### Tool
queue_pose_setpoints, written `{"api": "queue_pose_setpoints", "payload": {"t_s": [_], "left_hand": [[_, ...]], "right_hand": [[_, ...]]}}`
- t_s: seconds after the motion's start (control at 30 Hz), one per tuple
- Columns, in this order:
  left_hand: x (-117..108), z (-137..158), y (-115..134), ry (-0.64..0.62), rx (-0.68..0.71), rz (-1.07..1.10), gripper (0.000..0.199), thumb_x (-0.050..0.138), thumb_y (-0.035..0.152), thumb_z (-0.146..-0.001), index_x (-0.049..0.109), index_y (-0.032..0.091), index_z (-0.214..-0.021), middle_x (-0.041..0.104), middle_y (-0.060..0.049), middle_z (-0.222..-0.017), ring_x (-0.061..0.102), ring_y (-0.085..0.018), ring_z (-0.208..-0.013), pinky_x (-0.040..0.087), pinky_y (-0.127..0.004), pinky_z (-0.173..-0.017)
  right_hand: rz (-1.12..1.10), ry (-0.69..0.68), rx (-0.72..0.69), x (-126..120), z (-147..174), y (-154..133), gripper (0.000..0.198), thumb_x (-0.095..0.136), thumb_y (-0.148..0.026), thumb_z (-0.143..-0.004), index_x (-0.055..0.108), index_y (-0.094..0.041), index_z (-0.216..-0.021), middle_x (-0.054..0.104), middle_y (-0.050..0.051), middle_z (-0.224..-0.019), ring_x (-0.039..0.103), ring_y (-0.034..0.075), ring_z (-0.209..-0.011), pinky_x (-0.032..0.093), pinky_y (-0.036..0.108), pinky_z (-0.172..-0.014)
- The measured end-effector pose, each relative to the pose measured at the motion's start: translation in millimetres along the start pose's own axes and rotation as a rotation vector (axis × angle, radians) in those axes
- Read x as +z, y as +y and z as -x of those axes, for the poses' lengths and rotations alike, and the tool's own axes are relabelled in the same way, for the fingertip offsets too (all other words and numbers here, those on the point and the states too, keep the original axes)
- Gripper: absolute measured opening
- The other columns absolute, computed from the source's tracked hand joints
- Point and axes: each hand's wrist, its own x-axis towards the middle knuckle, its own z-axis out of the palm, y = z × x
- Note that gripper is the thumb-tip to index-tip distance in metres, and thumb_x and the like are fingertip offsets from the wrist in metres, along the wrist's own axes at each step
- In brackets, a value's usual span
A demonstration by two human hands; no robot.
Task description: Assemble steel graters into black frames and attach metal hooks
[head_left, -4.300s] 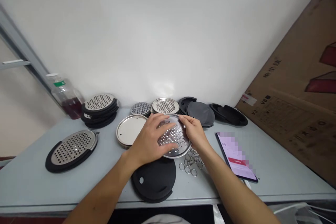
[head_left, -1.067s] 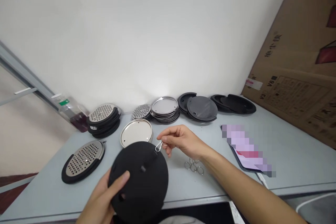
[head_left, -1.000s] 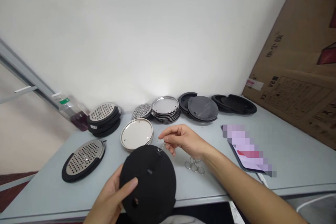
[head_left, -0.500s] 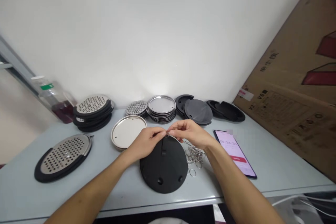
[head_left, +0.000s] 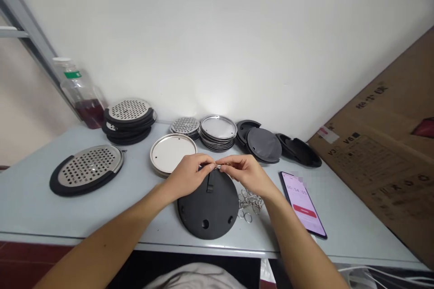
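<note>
A round black disc with a few holes and a short slot tab stands tilted near the table's front edge. At its top rim my left hand and my right hand meet, thumbs and forefingers closed in a pinch. Between the fingertips shows a small metal ring, mostly covered by them. Loose metal key rings lie in a pile just right of the disc, below my right hand. Left of the disc, partly behind my left hand, sits a short stack of shallow metal plates.
One perforated grater disc in a black holder lies at left, with stacked ones behind. Along the wall stand metal plates and black holders. A bottle, phone and cardboard box flank the table.
The camera view has tilted and shifted. Both hands remain at the disc's top rim, with the fingertips a little closer around the ring and the disc turned slightly.
</note>
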Motion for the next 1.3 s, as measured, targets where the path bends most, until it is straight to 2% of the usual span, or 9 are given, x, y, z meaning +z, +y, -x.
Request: {"api": "queue_pose_setpoints", "payload": {"t_s": [0.2,0.3,0.4,0.53,0.8,0.93,1.1,1.2,1.3], "left_hand": [[2,2,-9,0.034,0.007,-0.081,0.026,0.046,0.028,-0.094,0.070,0.019,-0.090,0.072,-0.004,-0.088,0.064,-0.019,-0.082,0.045,-0.028,-0.075],[1,1,-9,0.058,0.010,-0.049,0.026,0.047,0.028,-0.094,0.071,0.020,-0.089,0.073,-0.002,-0.086,0.065,-0.018,-0.081,0.046,-0.027,-0.074],[2,1,-11,0.136,-0.030,0.007,0.023,0.050,0.030,-0.093,0.071,0.020,-0.089,0.073,-0.001,-0.085,0.065,-0.018,-0.080,0.046,-0.027,-0.075],[5,1,-13,0.202,-0.101,0.110,0.025,0.052,0.035,-0.092,0.071,0.019,-0.092,0.074,-0.003,-0.087,0.067,-0.020,-0.083,0.048,-0.028,-0.076],[-5,1,-12,0.014,-0.147,0.185,0.029,0.046,0.035,-0.094,0.069,0.018,-0.094,0.072,-0.004,-0.097,0.065,-0.021,-0.096,0.047,-0.031,-0.087],[4,5,-13,0.063,-0.137,0.147,0.027,0.041,0.035,-0.096,0.063,0.020,-0.096,0.069,-0.003,-0.097,0.062,-0.020,-0.097,0.045,-0.032,-0.089],[16,6,-6,0.176,-0.135,0.120,0.026,0.041,0.041,-0.097,0.056,0.020,-0.093,0.064,0.001,-0.077,0.060,-0.016,-0.076,0.044,-0.027,-0.072],[10,5,-5,0.116,-0.190,0.158,0.029,0.051,0.047,-0.092,0.057,0.019,-0.096,0.057,0.005,-0.060,0.055,-0.014,-0.058,0.040,-0.024,-0.057],[4,3,-8,0.034,-0.205,0.266,0.029,0.054,0.044,-0.091,0.062,0.018,-0.101,0.063,0.002,-0.067,0.057,-0.013,-0.059,0.040,-0.023,-0.054]], "right_hand": [[0.565,0.072,-0.403,11,5,7,0.028,0.049,-0.020,-0.096,0.069,-0.020,-0.115,0.068,0.011,-0.105,0.064,0.020,-0.091,0.052,0.034,-0.080],[0.762,0.116,-0.486,17,7,11,0.030,0.044,-0.018,-0.097,0.064,-0.017,-0.119,0.067,0.014,-0.107,0.064,0.023,-0.095,0.053,0.037,-0.081],[0.886,0.172,-0.490,27,7,11,0.029,0.041,-0.018,-0.098,0.064,-0.013,-0.116,0.069,0.015,-0.097,0.065,0.024,-0.084,0.054,0.036,-0.074],[0.852,0.230,-0.485,36,6,10,0.027,0.040,-0.016,-0.098,0.062,-0.014,-0.113,0.069,0.012,-0.093,0.064,0.021,-0.079,0.053,0.033,-0.072],[0.970,0.271,-0.524,39,9,15,0.026,0.039,-0.017,-0.099,0.064,-0.014,-0.104,0.066,0.008,-0.076,0.059,0.017,-0.063,0.046,0.029,-0.061],[0.982,0.287,-0.548,40,10,16,0.027,0.040,-0.017,-0.099,0.066,-0.013,-0.104,0.067,0.008,-0.074,0.060,0.017,-0.062,0.045,0.029,-0.060],[0.805,0.225,-0.571,36,8,12,0.026,0.045,-0.020,-0.098,0.068,-0.017,-0.108,0.071,0.011,-0.090,0.065,0.019,-0.080,0.050,0.029,-0.073],[0.705,0.282,-0.523,31,6,12,0.025,0.047,-0.023,-0.098,0.069,-0.018,-0.109,0.070,0.010,-0.091,0.065,0.018,-0.080,0.051,0.028,-0.072],[0.695,0.414,-0.480,27,2,15,0.024,0.050,-0.027,-0.097,0.070,-0.017,-0.108,0.070,0.009,-0.085,0.066,0.019,-0.076,0.051,0.029,-0.070]]}}
